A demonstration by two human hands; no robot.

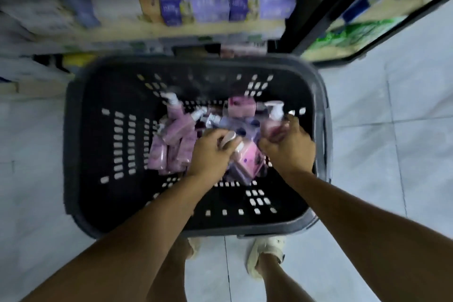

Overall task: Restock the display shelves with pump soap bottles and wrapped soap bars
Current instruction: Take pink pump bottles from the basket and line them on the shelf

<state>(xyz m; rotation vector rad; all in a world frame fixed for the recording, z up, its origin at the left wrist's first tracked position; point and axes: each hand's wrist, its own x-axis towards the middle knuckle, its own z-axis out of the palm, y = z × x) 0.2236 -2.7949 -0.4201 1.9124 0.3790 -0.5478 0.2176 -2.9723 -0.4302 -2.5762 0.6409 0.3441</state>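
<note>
left hand (pixel 210 154) curled round white-capped item (pixel 229 140), too blurred to identify | right hand (pixel 290 146) grips pink pump bottle (pixel 274 117), white nozzle | hands apart | glossy pink wrapped soap bars (pixel 163 152) piled in black perforated plastic basket (pixel 73 135) | purple boxes (pixel 203 5) on shelf beyond

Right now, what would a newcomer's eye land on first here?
Two bare hands deep in a dark perforated basket on the pale tiled floor: the left hand grips a pale-capped item, the right hand a pink pump bottle. Around them lies a heap of pink soap packs and bottles; blurred purple packs line the shelf above.
</note>
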